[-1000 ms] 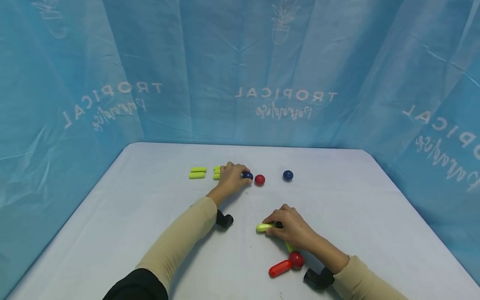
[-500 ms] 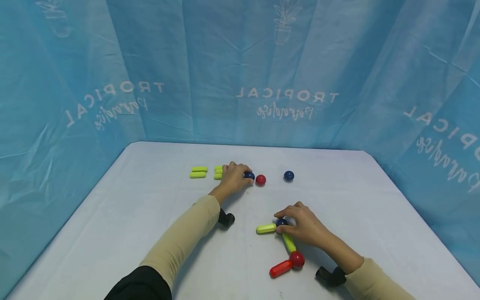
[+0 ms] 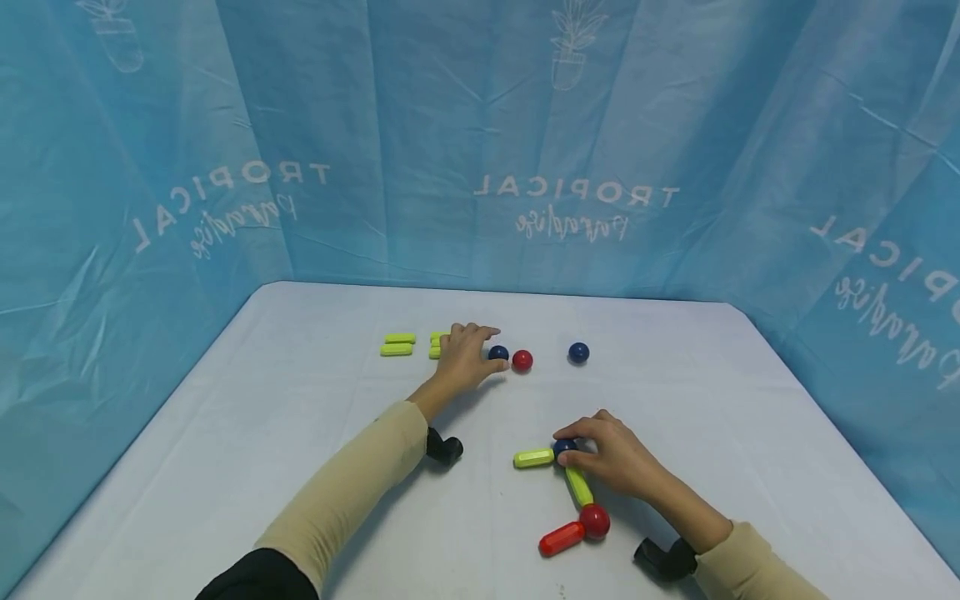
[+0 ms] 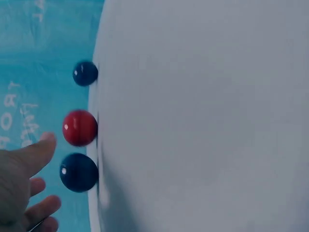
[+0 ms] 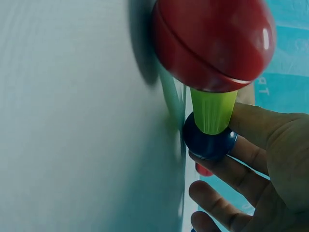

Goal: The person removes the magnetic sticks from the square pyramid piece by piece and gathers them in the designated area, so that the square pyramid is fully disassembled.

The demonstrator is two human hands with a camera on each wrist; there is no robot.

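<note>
My right hand (image 3: 618, 458) pinches a blue ball (image 3: 565, 450) between thumb and fingers. That ball joins two yellow-green rods: one rod (image 3: 533, 458) points left, the other (image 3: 578, 486) runs down to a red ball (image 3: 595, 522). From the red ball a red rod (image 3: 561, 539) extends lower left. In the right wrist view the red ball (image 5: 217, 43) looms large, with the held blue ball (image 5: 208, 140) beyond it. My left hand (image 3: 463, 358) is spread beside another blue ball (image 3: 498, 354); in the left wrist view its fingers stand off this blue ball (image 4: 79, 172).
A loose red ball (image 3: 522, 361) lies next to the left hand's blue ball, and a further blue ball (image 3: 578, 352) sits to the right. Several yellow-green rods (image 3: 396, 350) lie at back left, some partly behind the left hand. A blue curtain (image 3: 480, 150) borders the white table (image 3: 300, 417).
My left hand's fingers have spread away from the blue ball. My right hand has shifted right, from the left yellow-green rod to the blue ball joining the rods.
</note>
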